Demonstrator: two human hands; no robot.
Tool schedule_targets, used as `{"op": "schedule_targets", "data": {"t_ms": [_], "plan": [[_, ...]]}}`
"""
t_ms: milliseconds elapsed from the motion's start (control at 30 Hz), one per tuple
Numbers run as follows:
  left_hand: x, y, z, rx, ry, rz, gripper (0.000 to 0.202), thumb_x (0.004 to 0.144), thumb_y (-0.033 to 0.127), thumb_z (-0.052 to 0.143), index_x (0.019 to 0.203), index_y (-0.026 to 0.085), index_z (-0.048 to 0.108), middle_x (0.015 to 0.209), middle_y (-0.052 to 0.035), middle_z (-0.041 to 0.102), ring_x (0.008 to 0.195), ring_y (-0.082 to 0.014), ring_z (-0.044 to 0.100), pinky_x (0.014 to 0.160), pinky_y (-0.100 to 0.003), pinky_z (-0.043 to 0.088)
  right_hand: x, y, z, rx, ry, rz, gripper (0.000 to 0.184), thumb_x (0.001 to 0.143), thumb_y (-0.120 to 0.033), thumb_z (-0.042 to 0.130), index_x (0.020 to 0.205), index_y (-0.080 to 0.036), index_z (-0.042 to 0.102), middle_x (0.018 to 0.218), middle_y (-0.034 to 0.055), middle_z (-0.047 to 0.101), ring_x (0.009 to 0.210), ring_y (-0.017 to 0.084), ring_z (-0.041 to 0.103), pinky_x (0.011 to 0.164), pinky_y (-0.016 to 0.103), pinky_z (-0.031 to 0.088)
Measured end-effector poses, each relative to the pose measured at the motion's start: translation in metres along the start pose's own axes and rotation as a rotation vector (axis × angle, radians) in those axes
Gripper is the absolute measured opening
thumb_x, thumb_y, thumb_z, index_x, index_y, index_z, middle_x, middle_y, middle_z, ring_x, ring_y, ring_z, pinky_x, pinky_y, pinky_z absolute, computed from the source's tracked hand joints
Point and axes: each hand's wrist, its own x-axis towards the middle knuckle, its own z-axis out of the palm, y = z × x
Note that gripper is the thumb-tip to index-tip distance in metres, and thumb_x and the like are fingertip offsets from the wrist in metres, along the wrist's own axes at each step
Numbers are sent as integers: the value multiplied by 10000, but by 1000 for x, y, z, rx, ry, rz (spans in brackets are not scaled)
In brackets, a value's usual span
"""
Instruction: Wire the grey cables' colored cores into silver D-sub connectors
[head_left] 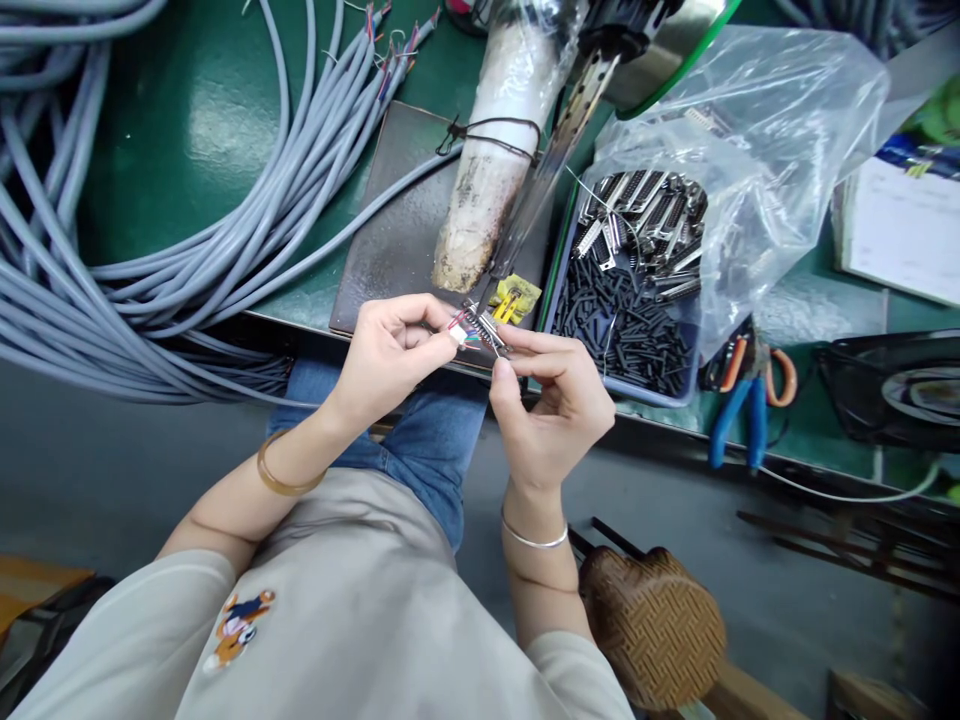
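My left hand [390, 350] is closed, pinching the end of a grey cable; thin coloured wires [472, 341] fan out past its fingertips. Between thumb and fingers my right hand [555, 400] grips a small metal multi-pin connector [486, 328], whose row of pins meets the wires. Which wires are joined to it is too small to tell. Just above the connector, a soldering iron [534, 195] points down, its tip close to the pins. A crumpled yellow piece [516, 299] lies right behind the connector, on the dark board [390, 240].
Grey cables [247, 240] lie bundled across the left. A plastic-wrapped white tube [495, 150] stands behind my hands. At right, a blue bin [651, 392] holds metal connectors [649, 215] and short black tubes [622, 320], beside a clear bag [787, 150] and blue-handled pliers [739, 410].
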Motion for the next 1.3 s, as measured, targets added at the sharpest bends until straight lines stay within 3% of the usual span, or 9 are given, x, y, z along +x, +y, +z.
{"op": "schedule_targets", "data": {"t_ms": [167, 333, 433, 900, 1100, 1300], "plan": [[-2, -2, 1, 58, 37, 52, 137, 705, 189, 738, 633, 142, 632, 663, 1, 636, 424, -13, 367, 369, -163, 234, 1, -2, 1, -3, 7, -23, 124, 882, -143, 692, 822, -239, 640, 998, 16, 782, 918, 184, 746, 823, 375, 613], [-3, -7, 3, 121, 68, 146, 133, 733, 177, 703, 639, 149, 614, 664, -2, 616, 563, -70, 515, 493, -165, 398, 2, 0, 3, -104, 26, -130, 144, 859, -112, 713, 818, -231, 643, 974, 1, 790, 891, 171, 751, 810, 346, 609], [-3, -8, 3, 146, 78, 154, 144, 746, 171, 690, 637, 153, 597, 657, 2, 592, 588, -82, 533, 536, -178, 439, 2, 1, 5, -126, 35, -152, 157, 852, -94, 715, 816, -229, 641, 953, -1, 786, 877, 162, 749, 804, 329, 607], [-4, -3, 8, 218, 100, 248, 134, 764, 160, 646, 639, 149, 600, 694, -2, 621, 531, -52, 452, 468, -168, 353, 8, -2, 6, -198, 54, -209, 147, 849, -111, 745, 845, -234, 662, 947, -10, 777, 853, 153, 744, 788, 309, 613], [-4, -4, 6, 223, 90, 166, 124, 720, 146, 649, 615, 149, 583, 645, 12, 588, 493, -39, 388, 433, -173, 281, 2, 1, 6, -225, 26, -246, 146, 862, -109, 724, 861, -230, 643, 963, 6, 790, 840, 143, 750, 755, 274, 612], [-7, -5, 4, 214, 76, 154, 92, 711, 138, 662, 625, 134, 630, 732, -26, 693, 514, -39, 440, 443, -170, 308, -2, 3, 6, -253, 51, -272, 198, 838, -72, 750, 913, -228, 654, 991, 12, 802, 866, 142, 766, 780, 260, 617]]}}
